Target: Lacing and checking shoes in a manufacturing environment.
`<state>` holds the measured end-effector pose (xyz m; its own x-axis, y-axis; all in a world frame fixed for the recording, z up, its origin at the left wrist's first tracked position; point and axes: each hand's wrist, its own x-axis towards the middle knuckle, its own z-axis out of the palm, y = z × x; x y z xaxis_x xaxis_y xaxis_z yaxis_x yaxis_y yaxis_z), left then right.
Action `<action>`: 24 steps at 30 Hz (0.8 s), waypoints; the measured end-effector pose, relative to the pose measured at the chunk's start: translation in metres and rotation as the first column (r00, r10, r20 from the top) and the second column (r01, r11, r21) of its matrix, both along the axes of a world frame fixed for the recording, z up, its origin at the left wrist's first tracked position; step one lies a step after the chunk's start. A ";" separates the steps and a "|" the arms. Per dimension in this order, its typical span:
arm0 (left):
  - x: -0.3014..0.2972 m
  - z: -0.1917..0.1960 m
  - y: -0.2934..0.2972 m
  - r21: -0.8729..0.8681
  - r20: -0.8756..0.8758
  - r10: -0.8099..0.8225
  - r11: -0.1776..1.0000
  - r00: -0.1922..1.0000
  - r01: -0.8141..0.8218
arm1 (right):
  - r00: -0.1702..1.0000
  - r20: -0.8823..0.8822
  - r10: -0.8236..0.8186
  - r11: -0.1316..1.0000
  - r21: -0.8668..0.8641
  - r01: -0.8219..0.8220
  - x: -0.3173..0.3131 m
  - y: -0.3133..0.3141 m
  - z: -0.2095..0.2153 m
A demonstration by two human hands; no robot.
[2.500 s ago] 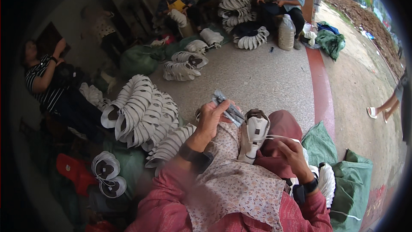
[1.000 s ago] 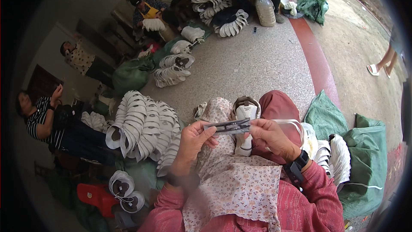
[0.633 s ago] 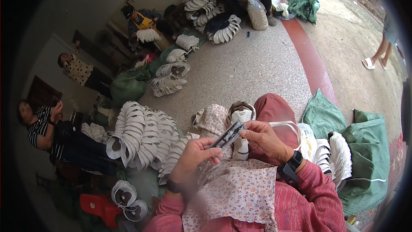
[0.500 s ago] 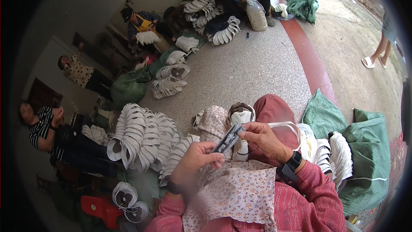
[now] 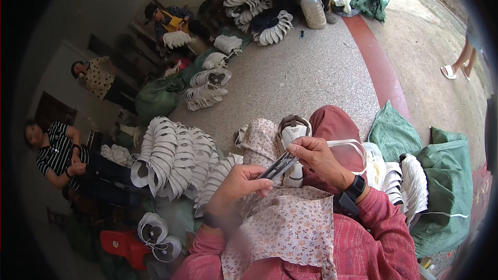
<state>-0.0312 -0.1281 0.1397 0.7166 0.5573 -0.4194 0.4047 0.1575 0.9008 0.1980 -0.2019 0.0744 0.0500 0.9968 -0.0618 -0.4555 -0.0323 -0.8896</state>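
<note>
My left hand (image 5: 239, 185) and my right hand (image 5: 322, 162) are closed on opposite ends of a narrow, dark grey flat object (image 5: 277, 166). It is long and slim with a lighter line along it; its exact kind I cannot make out. Thumb and fingers pinch each end above my lap. Just beyond it, a white mesh shoe upper (image 5: 294, 131) with a brown collar rests between my knees, partly hidden by my right hand. A floral apron (image 5: 288, 218) covers my lap. White cord loops (image 5: 353, 148) hang beside my right hand.
Stacked white shoe uppers (image 5: 171, 158) stand at my left, above a red plastic stool (image 5: 124, 246). Green sacks (image 5: 443, 192) and more uppers (image 5: 413, 181) lie at my right. Several people sit or stand around; a large plastic jug (image 5: 313, 10) stands on the far floor.
The grey object has turned so it looks narrower, still between both hands. At left, the person in stripes has lowered their hands; the one in the spotted top has lowered a raised arm.
</note>
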 end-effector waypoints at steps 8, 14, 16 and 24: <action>-0.002 -0.001 0.002 -0.091 0.058 -0.020 0.996 0.998 0.026 | 0.972 -0.223 0.069 0.995 -0.058 -0.084 0.002 0.003 -0.004; -0.006 -0.011 0.009 -0.158 0.100 -0.071 0.984 0.992 0.087 | 0.933 -0.350 0.081 0.981 -0.136 -0.137 0.004 0.002 -0.013; -0.006 -0.019 0.012 -0.160 0.099 -0.098 0.981 0.990 0.113 | 0.922 -0.375 0.095 0.980 -0.129 -0.153 0.002 0.003 -0.016; 0.023 -0.028 0.013 -0.128 0.055 -0.183 0.974 0.982 0.189 | 0.985 0.105 -0.139 0.976 -0.154 0.154 0.002 -0.001 -0.006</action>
